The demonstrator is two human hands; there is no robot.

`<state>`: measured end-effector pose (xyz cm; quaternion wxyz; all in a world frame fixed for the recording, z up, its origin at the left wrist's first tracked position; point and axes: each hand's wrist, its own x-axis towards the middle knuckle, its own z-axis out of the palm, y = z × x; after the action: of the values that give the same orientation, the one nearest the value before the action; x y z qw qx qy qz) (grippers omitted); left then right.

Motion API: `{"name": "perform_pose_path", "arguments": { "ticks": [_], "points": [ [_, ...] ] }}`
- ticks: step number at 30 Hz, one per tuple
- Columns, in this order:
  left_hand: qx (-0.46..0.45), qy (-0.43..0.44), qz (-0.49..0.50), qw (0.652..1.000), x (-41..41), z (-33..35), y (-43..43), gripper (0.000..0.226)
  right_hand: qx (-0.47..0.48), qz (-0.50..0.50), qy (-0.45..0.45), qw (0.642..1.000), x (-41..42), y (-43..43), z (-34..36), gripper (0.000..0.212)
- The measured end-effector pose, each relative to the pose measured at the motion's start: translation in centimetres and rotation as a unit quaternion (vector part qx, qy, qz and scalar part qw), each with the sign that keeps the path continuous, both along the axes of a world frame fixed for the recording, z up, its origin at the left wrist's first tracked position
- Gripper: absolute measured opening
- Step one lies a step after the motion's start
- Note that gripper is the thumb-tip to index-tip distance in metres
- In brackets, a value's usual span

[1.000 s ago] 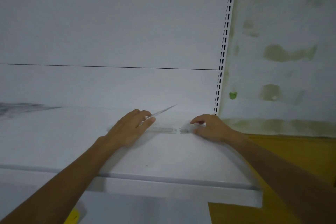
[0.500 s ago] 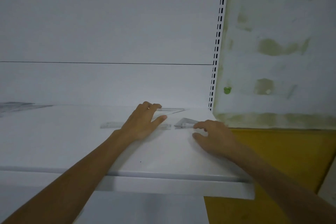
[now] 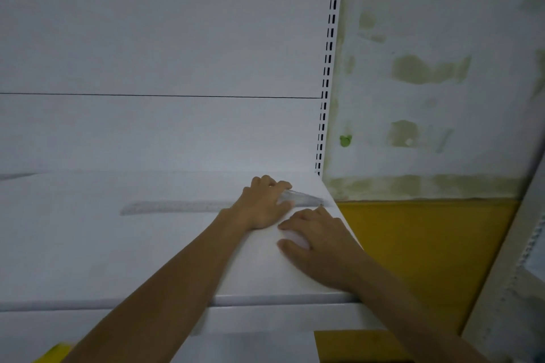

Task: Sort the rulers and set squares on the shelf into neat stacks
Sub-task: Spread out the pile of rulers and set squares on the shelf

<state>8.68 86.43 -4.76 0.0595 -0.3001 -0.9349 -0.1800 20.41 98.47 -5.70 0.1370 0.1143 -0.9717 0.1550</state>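
**R end of shelf [image 3: 88, 244]: set square [image 3: 302, 197] in hand**

L hand [image 3: 262, 205]: fingers curled over near end of the clear set square, thumb along its front edge. Reads as a grip. Heel of hand rests on shelf.

Set square: low in far R corner of shelf, point toward R edge, near foot of slotted upright [image 3: 326, 68]. Flat or slightly lifted? Can't tell, clear plastic + blur.

R hand [image 3: 320, 244]: palm down on shelf, just beside L hand on its near R side. Fingers straight, a bit spread, holding nothing. Forefinger tip just beside set square's point; touching or not, can't tell.

Ruler [image 3: 174, 207]: clear, flat on shelf, runs L–R approx parallel w/ front lip. R end goes under L hand. Markings too blurred to read.

Surrounds: white back panel [image 3: 147, 38] behind shelf, one thin dark horizontal seam across it. R of upright, pale wall [image 3: 427, 23] w/ greenish patches; yellow band [image 3: 427, 259] below that.
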Motion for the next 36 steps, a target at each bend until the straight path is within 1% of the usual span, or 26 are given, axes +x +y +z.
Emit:
{"name": "perform_pose_path", "arguments": {
  "ticks": [2,4,12,15,17,19,21,23,26,29,31,33,36],
  "points": [
    [-0.023,0.017,-0.01,1.0,-0.2,-0.2,0.0,0.044,0.001,-0.002,-0.002,1.0,0.0,0.0,-0.2,0.04],
    [-0.026,0.023,-0.014,0.999,-0.4,-0.3,0.0,0.044,-0.002,-0.005,-0.001,1.0,0.0,0.0,-0.3,0.04],
    [0.002,-0.008,-0.029,1.0,-0.7,-0.5,-0.1,0.043,0.007,-0.006,-0.015,1.0,0.0,-0.1,0.0,0.041],
    [0.011,-0.019,-0.024,0.999,-0.8,-0.7,-0.1,0.047,0.003,-0.006,-0.013,1.0,0.0,0.0,-0.1,0.041],
    [0.017,-0.004,-0.023,1.0,-0.8,-0.7,-0.1,0.052,0.0,-0.003,-0.005,1.0,-0.1,0.0,-0.2,0.04],
    [0.028,0.038,-0.022,0.999,-0.8,-0.5,0.0,0.053,-0.001,-0.003,0.0,1.0,-0.2,0.1,-0.2,0.041],
    [0.049,0.059,-0.015,0.997,-0.5,-0.1,-0.2,0.049,0.008,-0.003,-0.006,1.0,-0.3,0.3,-0.2,0.041],
    [0.046,0.052,-0.004,0.998,-0.1,0.4,-1.2,0.043,-0.008,-0.001,-0.019,1.0,-0.3,0.8,0.1,0.038],
    [0.035,0.053,0.012,0.998,0.5,1.7,-5.3,0.037,-0.097,-0.025,-0.025,0.995,-1.0,1.3,1.7,0.033],
    [0.051,0.082,0.045,0.994,1.9,2.6,-12.3,0.032,-0.131,-0.034,0.021,0.991,-3.4,-1.1,3.8,0.032],
    [0.049,0.095,0.076,0.991,3.4,2.6,-17.6,0.03,-0.148,-0.003,0.055,0.987,-5.3,-5.5,4.8,0.032],
    [0.049,0.102,0.114,0.987,5.4,2.4,-23.4,0.029,-0.171,0.05,0.07,0.981,-6.8,-11.6,5.1,0.03],
    [0.049,0.103,0.183,0.976,8.7,2.2,-32.6,0.027,-0.203,0.131,0.054,0.969,-7.8,-22.2,4.9,0.031]
  ]
}}
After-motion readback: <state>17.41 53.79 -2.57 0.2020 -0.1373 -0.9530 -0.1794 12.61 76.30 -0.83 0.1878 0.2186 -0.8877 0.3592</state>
